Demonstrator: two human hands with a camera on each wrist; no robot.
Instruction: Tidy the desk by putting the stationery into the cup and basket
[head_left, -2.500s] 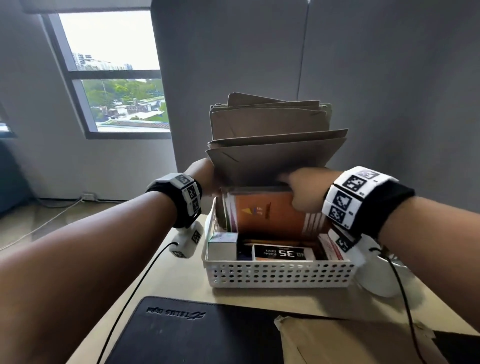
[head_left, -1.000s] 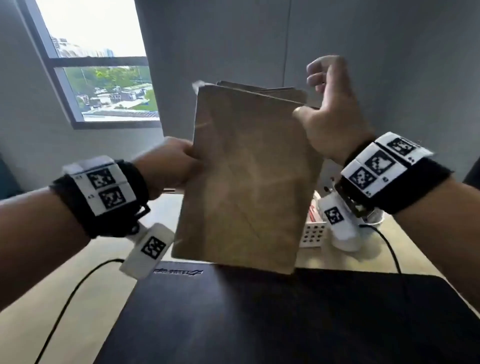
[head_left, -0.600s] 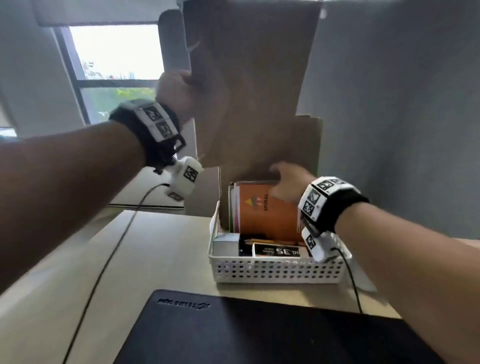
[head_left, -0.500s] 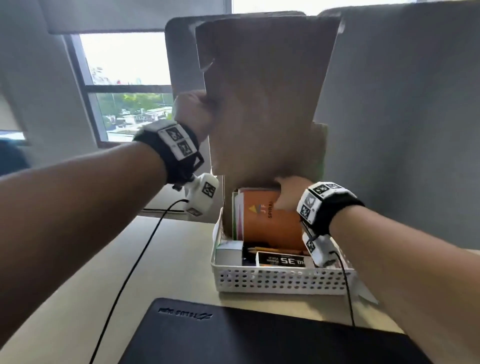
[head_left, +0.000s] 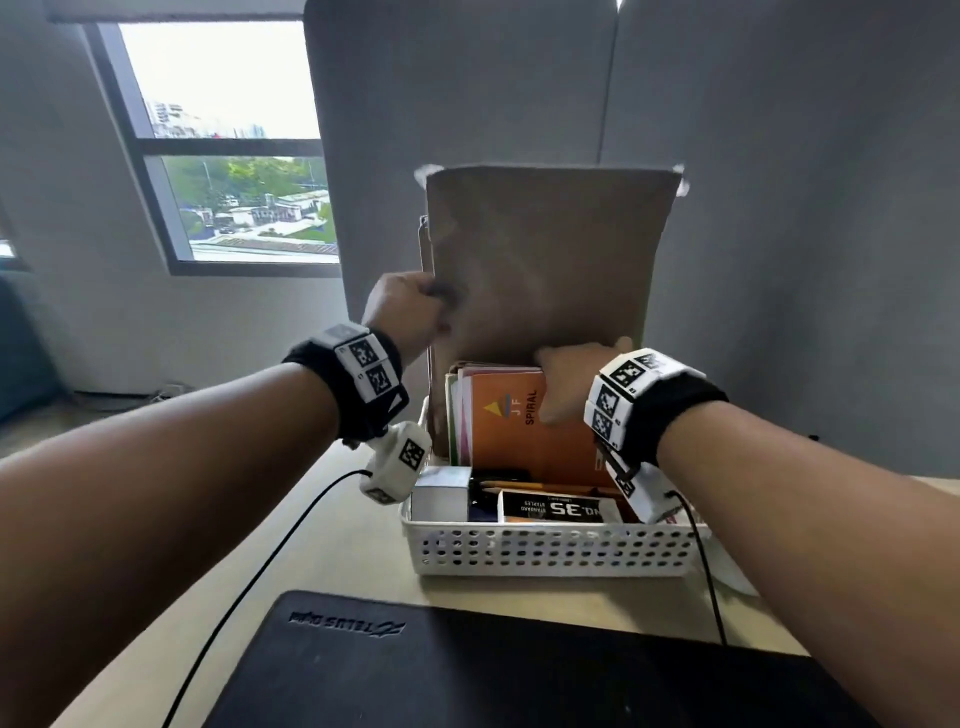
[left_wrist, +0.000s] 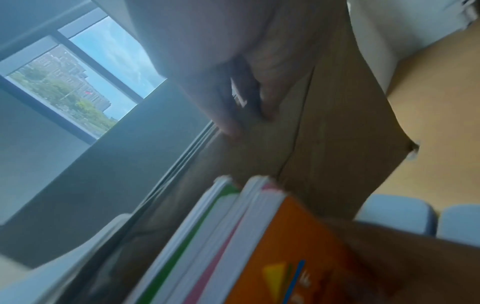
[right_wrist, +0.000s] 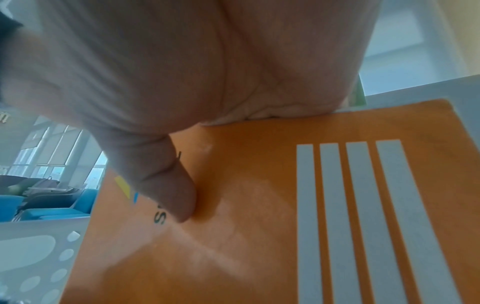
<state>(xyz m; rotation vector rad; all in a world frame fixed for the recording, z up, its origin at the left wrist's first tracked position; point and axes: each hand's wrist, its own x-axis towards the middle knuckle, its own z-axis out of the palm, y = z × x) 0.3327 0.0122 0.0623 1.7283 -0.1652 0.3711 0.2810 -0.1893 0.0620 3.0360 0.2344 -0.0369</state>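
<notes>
A white perforated basket stands on the desk. Upright inside it are an orange spiral notebook with pink and green ones behind, and a tall brown envelope behind those. My left hand grips the envelope's left edge, thumb on its front; the same hand shows in the left wrist view against the brown envelope. My right hand holds the top of the orange notebook, its thumb pressed on the cover and the fingers hidden behind. A staples box lies in the basket's front.
A black desk mat covers the near desk. Grey partition panels stand right behind the basket. A window is at the left. A small white box and pencils lie in the basket. Black cables run from both wrists.
The brown envelope has come down from high above the basket into it, behind the notebooks, with my left hand lowering along. My right hand stays on the orange notebook.
</notes>
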